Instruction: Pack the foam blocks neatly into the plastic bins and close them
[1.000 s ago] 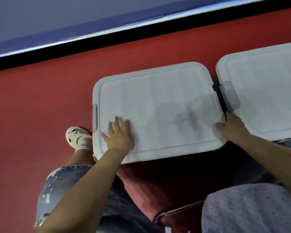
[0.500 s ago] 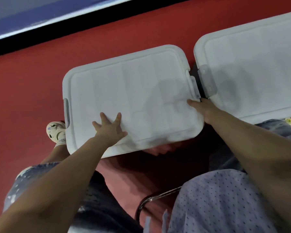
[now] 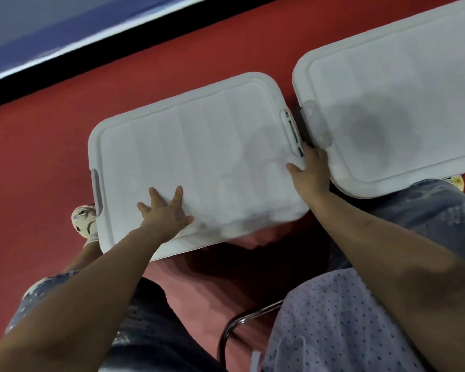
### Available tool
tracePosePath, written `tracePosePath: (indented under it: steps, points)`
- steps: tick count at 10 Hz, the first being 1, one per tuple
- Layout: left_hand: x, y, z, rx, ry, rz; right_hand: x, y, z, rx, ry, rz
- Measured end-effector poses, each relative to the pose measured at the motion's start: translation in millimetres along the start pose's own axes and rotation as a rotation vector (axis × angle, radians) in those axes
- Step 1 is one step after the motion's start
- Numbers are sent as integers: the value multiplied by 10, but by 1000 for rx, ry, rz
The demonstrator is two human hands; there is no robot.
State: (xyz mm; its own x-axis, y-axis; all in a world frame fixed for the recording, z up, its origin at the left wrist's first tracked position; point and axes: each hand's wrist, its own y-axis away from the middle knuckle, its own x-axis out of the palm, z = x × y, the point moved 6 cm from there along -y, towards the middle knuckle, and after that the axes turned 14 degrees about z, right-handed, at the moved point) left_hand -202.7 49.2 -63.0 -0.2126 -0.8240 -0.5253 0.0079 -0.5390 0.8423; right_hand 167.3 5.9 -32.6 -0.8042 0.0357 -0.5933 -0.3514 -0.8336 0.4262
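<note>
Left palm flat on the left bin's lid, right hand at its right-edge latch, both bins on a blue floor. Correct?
Not quite: the floor is red, not blue, as the head view shows. The rest stands: left hand flat on the left bin's lid, right hand at its right-edge latch.

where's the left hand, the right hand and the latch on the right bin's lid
left hand [image 3: 164, 212], head view, on the back of the hand.
right hand [image 3: 310, 171], head view, on the back of the hand.
latch on the right bin's lid [image 3: 316, 123], head view, on the middle of the clear clip.
</note>
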Motion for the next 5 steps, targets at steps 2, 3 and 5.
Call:
tracePosePath:
  steps: [2,3,5]
  points:
    - [-77,140,-80,-15,76,13,36,-34,157,-55,453,-4]
    - [-125,235,-104,-49,163,25,78,33,240,-53,623,30]
    - [-394,1007,-414,194,578,-9,16,157,264,-1,594,367]
